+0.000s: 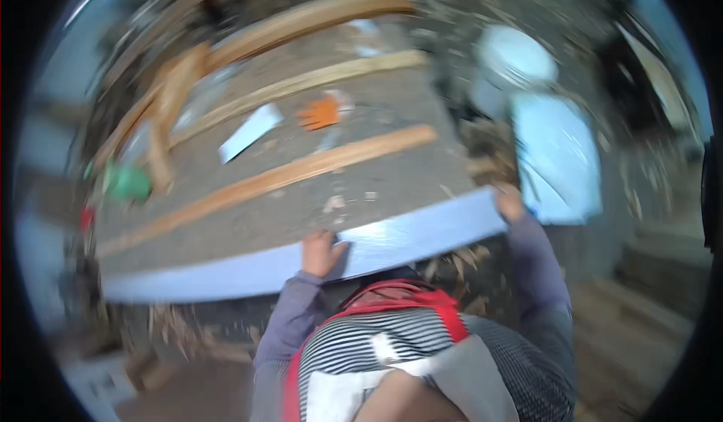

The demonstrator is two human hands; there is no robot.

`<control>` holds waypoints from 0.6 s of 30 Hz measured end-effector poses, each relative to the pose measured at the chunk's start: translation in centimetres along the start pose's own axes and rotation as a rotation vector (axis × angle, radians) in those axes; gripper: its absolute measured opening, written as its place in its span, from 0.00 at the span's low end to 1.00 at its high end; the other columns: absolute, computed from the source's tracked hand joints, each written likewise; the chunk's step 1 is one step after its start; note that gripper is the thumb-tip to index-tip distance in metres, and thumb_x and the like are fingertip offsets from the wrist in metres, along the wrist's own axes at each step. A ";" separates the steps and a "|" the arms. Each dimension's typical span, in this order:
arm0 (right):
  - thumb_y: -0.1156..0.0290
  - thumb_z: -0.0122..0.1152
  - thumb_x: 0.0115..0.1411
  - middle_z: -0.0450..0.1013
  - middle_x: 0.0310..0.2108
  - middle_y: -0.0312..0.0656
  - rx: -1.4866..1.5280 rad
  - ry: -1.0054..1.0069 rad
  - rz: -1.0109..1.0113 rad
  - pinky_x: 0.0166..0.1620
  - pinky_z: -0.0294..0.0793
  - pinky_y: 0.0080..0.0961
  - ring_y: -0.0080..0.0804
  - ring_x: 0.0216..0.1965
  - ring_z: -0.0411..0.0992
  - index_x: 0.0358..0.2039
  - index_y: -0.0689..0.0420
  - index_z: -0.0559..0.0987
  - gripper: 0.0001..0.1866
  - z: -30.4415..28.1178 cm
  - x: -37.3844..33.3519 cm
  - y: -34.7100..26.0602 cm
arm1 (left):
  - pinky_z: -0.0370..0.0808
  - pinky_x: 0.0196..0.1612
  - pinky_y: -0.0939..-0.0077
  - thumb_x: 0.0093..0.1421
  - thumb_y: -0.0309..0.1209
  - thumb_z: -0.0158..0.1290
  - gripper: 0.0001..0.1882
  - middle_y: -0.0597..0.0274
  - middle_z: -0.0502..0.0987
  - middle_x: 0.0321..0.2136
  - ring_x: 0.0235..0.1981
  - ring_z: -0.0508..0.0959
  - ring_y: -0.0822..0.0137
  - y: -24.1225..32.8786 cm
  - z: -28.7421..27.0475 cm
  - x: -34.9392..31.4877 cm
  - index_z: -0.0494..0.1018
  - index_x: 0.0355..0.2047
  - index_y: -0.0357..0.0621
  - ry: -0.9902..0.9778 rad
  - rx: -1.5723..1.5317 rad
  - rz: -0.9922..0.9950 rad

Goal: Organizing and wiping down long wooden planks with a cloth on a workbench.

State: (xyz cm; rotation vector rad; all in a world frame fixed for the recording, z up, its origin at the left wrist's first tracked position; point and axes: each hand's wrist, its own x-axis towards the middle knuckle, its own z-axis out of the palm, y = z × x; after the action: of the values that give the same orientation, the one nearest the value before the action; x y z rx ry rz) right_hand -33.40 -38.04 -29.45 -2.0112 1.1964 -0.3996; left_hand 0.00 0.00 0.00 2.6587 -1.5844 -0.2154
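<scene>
A long, pale bluish-white board [422,232] with a glossy face lies across the near edge of the worktable [294,204]. Near its middle, my left hand [322,253] grips it, fingers reaching to the far edge and thumb out to the right. At the board's right end, my right hand [510,202] is closed around the corner; part of its grip is hidden. Beyond the board lie a narrow wooden strip [301,170], an orange glove [320,113] and a short white piece [251,132]. Motion blurs the picture somewhat.
More wooden strips [316,83] and a thick beam [309,23] lie farther back. A green container [126,181] is at the table's left. To the right are a white bucket [516,64] and a plastic-wrapped pale package [557,158]. Wood shavings [459,264] litter the floor.
</scene>
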 end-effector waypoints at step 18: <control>0.64 0.61 0.58 0.76 0.38 0.38 0.627 -0.370 0.074 0.39 0.80 0.34 0.35 0.39 0.77 0.43 0.59 0.77 0.16 -37.1 -0.9 8.4 | 0.76 0.54 0.54 0.66 0.63 0.50 0.38 0.53 0.78 0.56 0.51 0.80 0.52 7.5 18.5 -12.5 0.68 0.61 0.43 0.491 -2.109 -1.336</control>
State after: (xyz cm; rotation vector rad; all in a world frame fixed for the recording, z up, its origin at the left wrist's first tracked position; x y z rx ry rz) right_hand -61.14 -56.11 -10.63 -1.4143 0.7842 -0.2992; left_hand -14.96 8.11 -16.32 1.1075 0.7411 -0.6065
